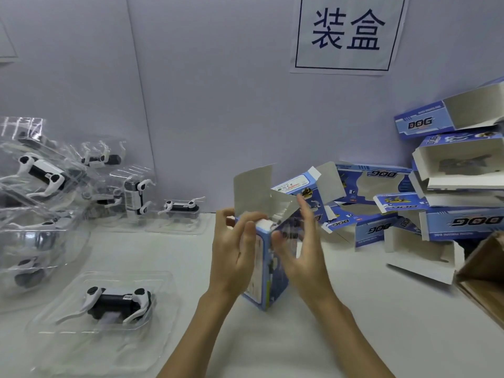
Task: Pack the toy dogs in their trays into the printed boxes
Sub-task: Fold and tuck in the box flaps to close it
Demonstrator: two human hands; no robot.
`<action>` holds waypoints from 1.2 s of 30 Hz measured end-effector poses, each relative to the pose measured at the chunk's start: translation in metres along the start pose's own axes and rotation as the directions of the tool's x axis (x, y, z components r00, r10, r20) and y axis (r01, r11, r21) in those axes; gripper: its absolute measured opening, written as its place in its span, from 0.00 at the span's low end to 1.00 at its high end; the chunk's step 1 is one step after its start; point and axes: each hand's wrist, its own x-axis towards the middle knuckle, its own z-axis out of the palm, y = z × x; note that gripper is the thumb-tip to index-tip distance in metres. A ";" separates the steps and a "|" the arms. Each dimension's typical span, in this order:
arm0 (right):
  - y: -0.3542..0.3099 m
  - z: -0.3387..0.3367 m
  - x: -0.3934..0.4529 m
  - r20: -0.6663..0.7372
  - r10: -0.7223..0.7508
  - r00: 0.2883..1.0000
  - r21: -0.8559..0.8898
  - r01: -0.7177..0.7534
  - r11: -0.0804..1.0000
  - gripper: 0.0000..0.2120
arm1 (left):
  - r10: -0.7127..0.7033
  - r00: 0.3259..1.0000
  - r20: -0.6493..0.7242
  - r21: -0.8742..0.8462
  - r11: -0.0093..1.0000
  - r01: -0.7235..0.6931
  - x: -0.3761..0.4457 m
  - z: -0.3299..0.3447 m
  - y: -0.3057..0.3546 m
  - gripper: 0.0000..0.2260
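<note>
**One box being filled, many still waiting**

The blue printed cardboard box [268, 271] stands on end at centre frame on the white table [341, 323], top flaps [253, 190] open and raised. A clear plastic tray edge and something white show in its mouth, so a toy looks mostly seated inside; I cannot tell how deep it sits. Flaps not yet closed.

Progress, judged from the layout: early. No sealed box is visible.

- Lower left of frame: a black-and-white toy dog in its clear plastic tray [117, 298], lying flat, well apart from the box.
- Left and upper left: a loose heap of more trayed toy dogs [41, 175], several tilted or stacked.
- Right side: a pile of empty blue printed "DOG" boxes [436, 192], ends open, jumbled.
- Lower right edge: corner of a brown cardboard carton [482, 282].
- Upper right: white paper sign with dark characters [347, 34] on the wall.

Grip: the left hand [234, 255] curls round the box's upper left edge, fingers bent over the rim, holding it. The right hand [302, 252] is spread, fingers straight and apart, palm against the box's right side, fingertips near the opening.
</note>
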 end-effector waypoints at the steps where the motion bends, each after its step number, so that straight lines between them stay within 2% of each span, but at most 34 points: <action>1: -0.002 0.004 -0.002 0.041 0.027 0.999 0.039 -0.028 0.999 0.44 | 0.049 0.999 0.003 0.002 0.999 -0.049 -0.001 0.000 0.003 0.20; 3: -0.005 0.009 -0.002 0.084 0.081 0.993 0.147 -0.092 0.985 0.46 | 0.121 0.993 0.004 -0.071 0.990 -0.121 0.000 0.001 0.006 0.19; 6: 0.000 -0.002 0.005 0.115 0.201 0.973 0.322 -0.228 0.919 0.41 | 0.077 0.996 -0.033 -0.241 0.967 -0.083 0.004 0.001 0.009 0.18; 9: 0.008 -0.023 0.013 0.238 0.294 0.926 0.376 -0.367 0.851 0.47 | -0.023 0.999 -0.036 -0.190 0.982 0.015 0.005 0.001 0.008 0.26; 10: 0.010 -0.027 0.015 0.282 0.311 0.908 0.394 -0.405 0.825 0.50 | -0.100 0.995 -0.011 -0.157 0.983 0.097 0.007 0.002 0.004 0.31; 11: 0.013 -0.031 0.017 0.327 0.322 0.889 0.410 -0.440 0.799 0.52 | -0.221 0.974 0.041 -0.148 0.963 0.225 0.008 0.000 0.002 0.36; 13: 0.019 -0.039 0.020 0.373 0.316 0.872 0.417 -0.462 0.783 0.51 | -0.426 0.870 0.247 -0.204 0.855 0.477 0.010 -0.007 -0.004 0.42; 15: 0.019 -0.044 0.024 0.361 0.332 0.872 0.396 -0.465 0.791 0.54 | -0.425 0.775 0.467 -0.249 0.778 0.576 0.007 -0.011 -0.010 0.41; 16: 0.018 -0.045 0.025 0.327 0.341 0.882 0.384 -0.453 0.805 0.55 | -0.401 0.754 0.520 -0.271 0.760 0.591 0.005 -0.010 -0.012 0.39; 17: 0.018 -0.046 0.026 0.262 0.337 0.904 0.375 -0.417 0.828 0.52 | -0.382 0.765 0.519 -0.291 0.762 0.578 0.002 -0.007 -0.013 0.37; 20: 0.020 -0.045 0.027 -0.021 0.229 0.973 0.381 -0.204 0.902 0.31 | -0.369 0.866 0.337 -0.288 0.836 0.468 0.000 0.002 -0.010 0.31; 22: 0.020 -0.040 0.026 -0.122 0.160 0.980 0.339 -0.110 0.934 0.20 | -0.321 0.910 0.262 -0.239 0.892 0.384 -0.001 0.004 -0.010 0.29; 24: 0.018 -0.029 0.020 -0.090 0.136 0.987 0.319 -0.101 0.942 0.15 | -0.282 0.924 0.259 -0.207 0.918 0.338 -0.002 0.003 -0.009 0.29; 28: 0.011 -0.015 0.011 -0.009 0.222 0.975 0.380 -0.202 0.903 0.26 | -0.216 0.943 0.252 -0.244 0.929 0.278 -0.003 0.002 -0.007 0.30; 30: 0.010 -0.015 0.012 -0.040 0.176 0.984 0.317 -0.154 0.936 0.24 | -0.196 0.934 0.300 -0.317 0.902 0.292 -0.003 0.003 -0.002 0.27; 32: 0.009 -0.015 0.013 -0.037 0.131 0.991 0.257 -0.117 0.959 0.19 | -0.253 0.908 0.333 -0.386 0.843 0.376 -0.003 0.004 0.008 0.23; 36: 0.004 -0.018 0.014 0.015 0.137 0.990 0.249 -0.137 0.959 0.18 | -0.370 0.888 0.273 -0.441 0.772 0.457 0.002 0.007 0.015 0.17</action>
